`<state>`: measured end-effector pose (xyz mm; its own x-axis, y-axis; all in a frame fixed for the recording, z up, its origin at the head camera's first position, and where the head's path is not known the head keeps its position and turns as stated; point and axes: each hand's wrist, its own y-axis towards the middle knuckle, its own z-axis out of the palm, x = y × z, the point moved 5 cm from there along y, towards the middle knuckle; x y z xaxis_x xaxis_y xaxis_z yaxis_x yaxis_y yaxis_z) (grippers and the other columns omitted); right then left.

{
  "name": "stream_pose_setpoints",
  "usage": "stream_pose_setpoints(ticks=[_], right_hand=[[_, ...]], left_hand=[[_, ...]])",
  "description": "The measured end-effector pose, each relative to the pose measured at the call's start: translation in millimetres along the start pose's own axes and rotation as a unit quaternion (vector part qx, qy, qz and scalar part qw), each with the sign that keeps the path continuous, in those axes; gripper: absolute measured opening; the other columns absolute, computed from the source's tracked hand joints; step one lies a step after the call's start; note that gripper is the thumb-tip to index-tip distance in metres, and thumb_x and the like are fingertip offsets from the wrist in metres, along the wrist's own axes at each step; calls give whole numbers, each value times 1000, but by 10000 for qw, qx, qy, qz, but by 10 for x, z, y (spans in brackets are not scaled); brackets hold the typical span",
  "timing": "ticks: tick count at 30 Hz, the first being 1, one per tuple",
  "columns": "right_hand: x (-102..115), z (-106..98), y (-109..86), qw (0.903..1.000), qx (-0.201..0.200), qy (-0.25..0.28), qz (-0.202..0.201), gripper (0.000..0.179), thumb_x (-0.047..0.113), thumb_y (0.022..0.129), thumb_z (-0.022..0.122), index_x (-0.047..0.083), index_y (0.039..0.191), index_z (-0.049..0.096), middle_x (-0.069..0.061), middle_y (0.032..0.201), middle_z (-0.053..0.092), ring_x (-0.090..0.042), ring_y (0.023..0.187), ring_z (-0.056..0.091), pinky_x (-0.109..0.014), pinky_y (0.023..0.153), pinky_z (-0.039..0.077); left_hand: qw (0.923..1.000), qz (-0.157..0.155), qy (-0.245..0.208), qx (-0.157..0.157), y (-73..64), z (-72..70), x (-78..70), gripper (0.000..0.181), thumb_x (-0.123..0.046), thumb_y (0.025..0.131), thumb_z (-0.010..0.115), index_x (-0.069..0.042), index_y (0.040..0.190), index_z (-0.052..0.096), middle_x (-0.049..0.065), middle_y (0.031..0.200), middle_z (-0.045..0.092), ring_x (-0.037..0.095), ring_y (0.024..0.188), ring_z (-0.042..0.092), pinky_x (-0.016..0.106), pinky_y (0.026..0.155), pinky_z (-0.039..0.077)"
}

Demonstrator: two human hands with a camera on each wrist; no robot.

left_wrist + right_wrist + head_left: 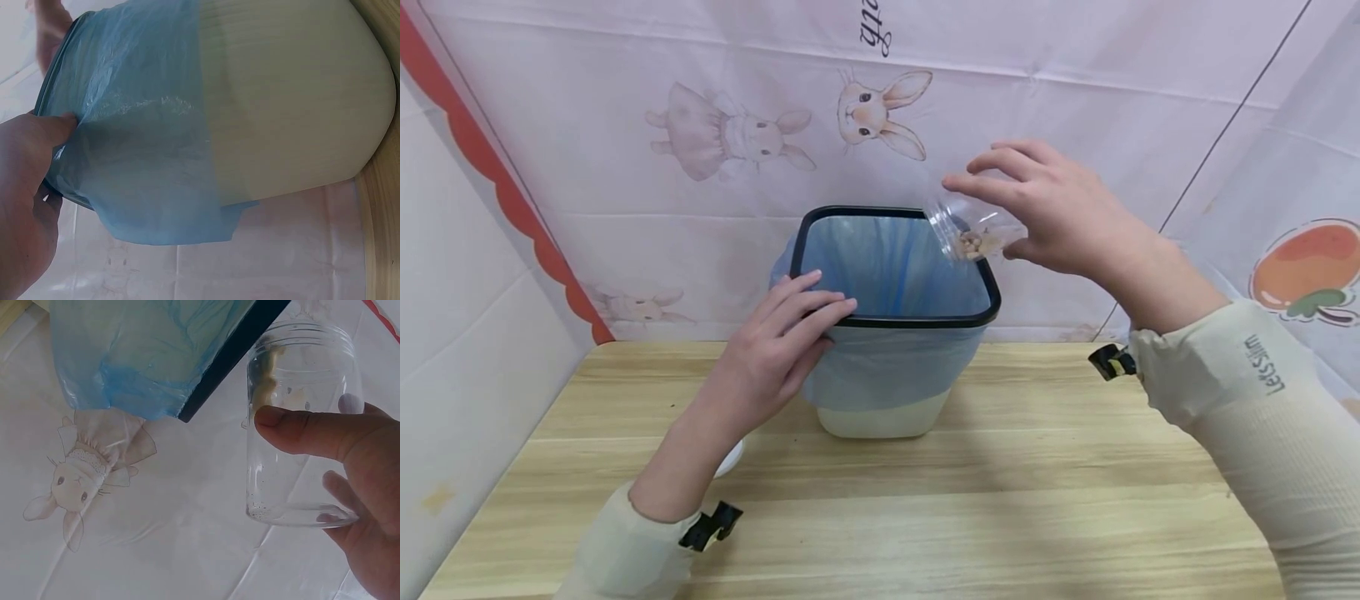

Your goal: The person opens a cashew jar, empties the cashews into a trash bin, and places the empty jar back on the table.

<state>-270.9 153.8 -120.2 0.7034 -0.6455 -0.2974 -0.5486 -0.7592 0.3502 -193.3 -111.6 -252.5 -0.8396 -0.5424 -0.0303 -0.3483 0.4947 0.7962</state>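
Observation:
A pale trash can (880, 423) with a black rim and a blue bag (887, 362) folded over it stands on the table. My left hand (763, 358) holds the can at its near left rim. In the left wrist view the thumb presses the bag (156, 156) from outside. My right hand (1063, 208) grips a clear jar (269, 481), tipped over the can's right rim with its mouth toward the opening. Small beige pieces (972, 243) lie inside near the mouth; their kind is unclear.
A white round object (731, 459), partly hidden by my left forearm, lies on the wooden table (1037, 500). Behind the can hangs a pale wall covering (625, 183) printed with rabbits. Another pale wall (460, 358) rises at the left.

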Motion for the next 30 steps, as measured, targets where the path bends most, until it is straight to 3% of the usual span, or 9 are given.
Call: stream_pose_setpoints(ticks=[10, 26, 30], right_hand=[[33, -42, 22, 9996, -117, -146, -204, 104, -3, 58, 94, 23, 147, 49, -15, 142, 50, -42, 140, 35, -58, 113, 33], [32, -58, 19, 9995, -114, -235, -189, 104, -3, 58, 94, 25, 147, 49, -14, 142, 51, -40, 142, 34, -58, 112, 34], [14, -51, 0, 9998, -130, -58, -121, 101, -1, 61, 93, 25, 148, 49, -14, 143, 50, -39, 140, 35, -57, 111, 35]], left_hand=[[10000, -5, 10, 15, 3, 0, 4, 48, 3, 90, 68, -11, 136, 62, 10, 131, 61, 37, 138, 45, 57, 114, 32], [10000, -38, 3, 32, 5, 2, 11, 48, 3, 91, 67, -12, 136, 62, 10, 131, 61, 34, 140, 43, 59, 113, 33], [10000, -46, -40, 10, 10, -1, 8, 48, 3, 90, 67, -11, 135, 62, 10, 131, 61, 33, 141, 42, 60, 113, 32]])
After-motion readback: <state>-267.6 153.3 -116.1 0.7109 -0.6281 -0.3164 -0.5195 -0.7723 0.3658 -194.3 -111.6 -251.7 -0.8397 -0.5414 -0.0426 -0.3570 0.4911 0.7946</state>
